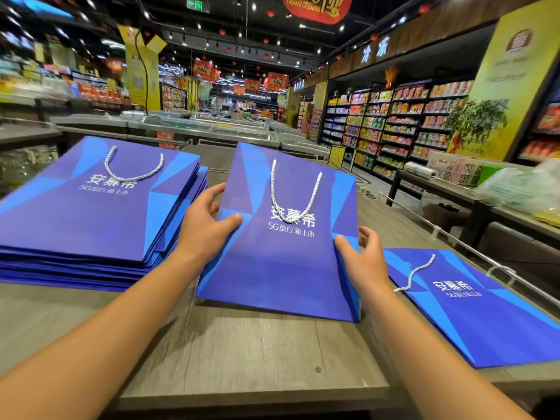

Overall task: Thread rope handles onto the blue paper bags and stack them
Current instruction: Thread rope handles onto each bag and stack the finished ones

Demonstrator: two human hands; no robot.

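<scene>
So both hands are on the middle blue bag: left hand grips its left edge, thumb on top and fingers tucked behind, and right hand grips the right edge the same way, most fingers hidden. Its white rope handle lies looped over the print. The bag's near end rests on the wooden desk. Left of it sits a stack of bags, right another bag, partly cut off by the frame. Store shelves behind are blurry.
</scene>
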